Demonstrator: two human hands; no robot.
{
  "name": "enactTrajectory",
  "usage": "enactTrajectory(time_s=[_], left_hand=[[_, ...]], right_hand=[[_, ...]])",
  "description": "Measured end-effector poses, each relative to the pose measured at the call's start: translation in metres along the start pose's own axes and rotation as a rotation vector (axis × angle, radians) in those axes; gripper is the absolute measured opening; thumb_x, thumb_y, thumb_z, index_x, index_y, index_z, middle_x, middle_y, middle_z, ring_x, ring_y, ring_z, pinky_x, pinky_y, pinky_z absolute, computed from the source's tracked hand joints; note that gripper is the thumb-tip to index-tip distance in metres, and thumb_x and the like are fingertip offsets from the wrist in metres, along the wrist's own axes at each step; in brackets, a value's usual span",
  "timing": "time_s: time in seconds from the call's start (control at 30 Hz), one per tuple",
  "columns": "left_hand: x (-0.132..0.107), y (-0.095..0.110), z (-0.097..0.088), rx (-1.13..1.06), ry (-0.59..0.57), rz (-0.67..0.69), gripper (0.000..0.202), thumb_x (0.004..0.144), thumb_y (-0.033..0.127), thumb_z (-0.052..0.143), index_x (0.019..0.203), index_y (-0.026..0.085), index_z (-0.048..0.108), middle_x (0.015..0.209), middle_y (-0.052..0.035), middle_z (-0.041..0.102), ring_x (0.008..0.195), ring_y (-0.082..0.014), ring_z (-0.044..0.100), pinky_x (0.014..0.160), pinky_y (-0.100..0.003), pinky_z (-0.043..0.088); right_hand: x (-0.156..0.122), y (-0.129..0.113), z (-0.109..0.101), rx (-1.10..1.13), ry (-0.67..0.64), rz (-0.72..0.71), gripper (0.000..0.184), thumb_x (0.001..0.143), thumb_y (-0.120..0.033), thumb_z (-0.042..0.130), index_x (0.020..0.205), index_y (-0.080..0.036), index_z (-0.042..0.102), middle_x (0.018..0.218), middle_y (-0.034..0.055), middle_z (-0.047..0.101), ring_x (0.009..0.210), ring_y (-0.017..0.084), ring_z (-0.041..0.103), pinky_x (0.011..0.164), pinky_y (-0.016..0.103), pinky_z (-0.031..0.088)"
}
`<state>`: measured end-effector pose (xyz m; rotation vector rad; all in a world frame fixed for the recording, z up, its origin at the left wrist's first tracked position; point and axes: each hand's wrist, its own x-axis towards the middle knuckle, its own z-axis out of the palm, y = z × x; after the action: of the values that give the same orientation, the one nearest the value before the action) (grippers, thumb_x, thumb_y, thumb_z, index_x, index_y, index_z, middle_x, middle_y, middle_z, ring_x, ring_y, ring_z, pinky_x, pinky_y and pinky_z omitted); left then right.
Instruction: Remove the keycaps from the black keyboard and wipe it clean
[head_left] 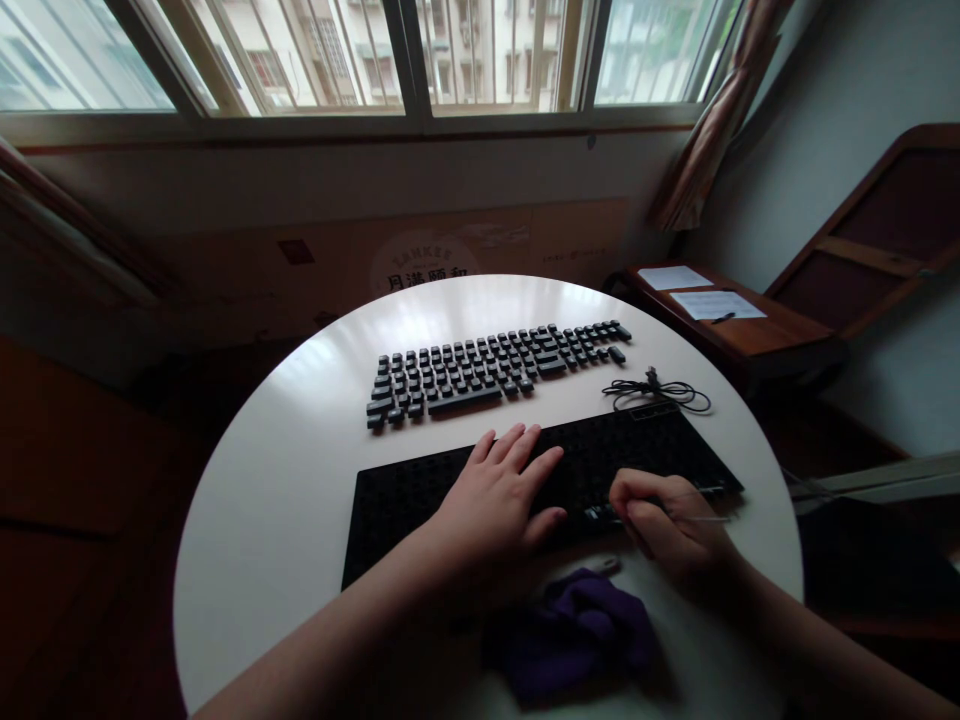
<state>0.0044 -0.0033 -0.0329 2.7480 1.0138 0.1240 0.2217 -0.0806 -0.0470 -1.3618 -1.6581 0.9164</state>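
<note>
A black keyboard base (420, 490) with its keycaps off lies near the front of a round white table (285, 470). My left hand (499, 495) rests flat on the base's middle, fingers stretched out. My right hand (671, 525) is closed in a pinch on a thin tool (712, 518) at the base's front right, beside a single dark keycap (600, 514). The removed keycaps (487, 368) are laid out in rows in keyboard order farther back on the table.
A coiled black cable (660, 392) lies behind the base's right end. A purple cloth (574, 630) is bunched at the table's front edge. A wooden side table with papers (709, 300) stands at the right, under the window.
</note>
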Motion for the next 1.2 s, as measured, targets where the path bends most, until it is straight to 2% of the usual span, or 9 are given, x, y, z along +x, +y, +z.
enactTrajectory(time_s=[0.07, 0.27, 0.4, 0.47, 0.6, 0.7, 0.97, 1.1, 1.2], left_hand=[[0.0, -0.001, 0.002, 0.005, 0.004, 0.007, 0.063, 0.097, 0.053, 0.053, 0.151, 0.023, 0.041, 0.162, -0.0153, 0.03, 0.15, -0.0333, 0.023, 0.121, -0.055, 0.019], [0.0, -0.003, 0.004, 0.004, 0.01, 0.002, 0.064, 0.097, 0.053, 0.054, 0.151, 0.023, 0.041, 0.161, -0.0148, 0.031, 0.15, -0.0331, 0.025, 0.121, -0.055, 0.019], [-0.001, 0.0, -0.003, -0.04, -0.003, -0.006, 0.061, 0.095, 0.048, 0.059, 0.148, 0.023, 0.045, 0.161, -0.0139, 0.032, 0.149, -0.0344, 0.025, 0.121, -0.058, 0.018], [-0.002, 0.004, -0.008, -0.068, 0.037, 0.014, 0.053, 0.093, 0.045, 0.063, 0.139, 0.021, 0.053, 0.156, -0.0135, 0.04, 0.146, -0.0343, 0.031, 0.121, -0.058, 0.02], [-0.003, 0.013, -0.015, -0.114, 0.179, 0.092, 0.032, 0.087, 0.038, 0.071, 0.111, 0.019, 0.065, 0.132, -0.0113, 0.062, 0.125, -0.0303, 0.054, 0.112, -0.049, 0.038], [-0.004, 0.016, -0.015, -0.113, 0.264, 0.145, 0.019, 0.088, 0.032, 0.069, 0.1, 0.018, 0.064, 0.118, -0.0103, 0.067, 0.109, -0.027, 0.061, 0.1, -0.043, 0.048], [-0.004, 0.013, -0.009, -0.037, 0.398, 0.246, 0.012, 0.087, 0.027, 0.066, 0.093, 0.017, 0.061, 0.11, -0.01, 0.068, 0.098, -0.0273, 0.063, 0.084, -0.042, 0.055], [-0.003, 0.013, -0.006, -0.046, 0.44, 0.242, 0.008, 0.085, 0.021, 0.063, 0.09, 0.017, 0.059, 0.105, -0.0095, 0.069, 0.096, -0.0272, 0.064, 0.081, -0.042, 0.056], [-0.005, 0.012, -0.01, -0.063, 0.467, 0.224, 0.008, 0.084, 0.022, 0.061, 0.09, 0.018, 0.057, 0.105, -0.0099, 0.068, 0.094, -0.0268, 0.063, 0.08, -0.041, 0.057]], right_hand=[[0.001, 0.003, 0.0, 0.059, 0.018, 0.025, 0.024, 0.086, -0.026, 0.044, 0.063, -0.018, 0.047, 0.052, -0.0021, 0.041, 0.047, 0.01, 0.035, 0.044, 0.022, 0.026], [0.006, 0.02, -0.005, 0.423, 0.138, 0.186, 0.019, 0.082, -0.031, 0.044, 0.067, -0.02, 0.042, 0.047, -0.005, 0.034, 0.04, 0.008, 0.027, 0.039, 0.019, 0.018], [0.006, 0.018, -0.002, 0.369, 0.109, 0.133, 0.02, 0.085, -0.031, 0.046, 0.069, -0.019, 0.044, 0.049, -0.0046, 0.039, 0.042, 0.008, 0.033, 0.041, 0.018, 0.023], [0.004, 0.012, 0.001, 0.328, 0.114, 0.104, 0.02, 0.088, -0.03, 0.045, 0.072, -0.019, 0.047, 0.05, -0.0038, 0.044, 0.045, 0.009, 0.039, 0.045, 0.019, 0.029], [0.001, 0.003, 0.001, 0.176, 0.037, -0.046, 0.021, 0.091, -0.029, 0.047, 0.076, -0.018, 0.055, 0.058, -0.0008, 0.056, 0.053, 0.012, 0.052, 0.053, 0.022, 0.041], [-0.001, 0.0, 0.001, 0.102, 0.028, -0.152, 0.022, 0.092, -0.027, 0.046, 0.075, -0.018, 0.057, 0.062, 0.0002, 0.06, 0.057, 0.013, 0.057, 0.057, 0.023, 0.045], [-0.004, -0.008, 0.0, -0.014, 0.03, -0.287, 0.022, 0.092, -0.02, 0.045, 0.075, -0.018, 0.059, 0.068, 0.0005, 0.064, 0.061, 0.012, 0.06, 0.058, 0.021, 0.045], [-0.003, -0.006, 0.001, -0.066, 0.053, -0.312, 0.021, 0.09, -0.018, 0.044, 0.072, -0.018, 0.055, 0.063, -0.0017, 0.057, 0.056, 0.01, 0.055, 0.054, 0.019, 0.041], [-0.003, 0.002, 0.001, -0.078, 0.12, -0.306, 0.022, 0.093, -0.019, 0.043, 0.072, -0.018, 0.051, 0.06, -0.0029, 0.051, 0.053, 0.009, 0.05, 0.052, 0.02, 0.038]])
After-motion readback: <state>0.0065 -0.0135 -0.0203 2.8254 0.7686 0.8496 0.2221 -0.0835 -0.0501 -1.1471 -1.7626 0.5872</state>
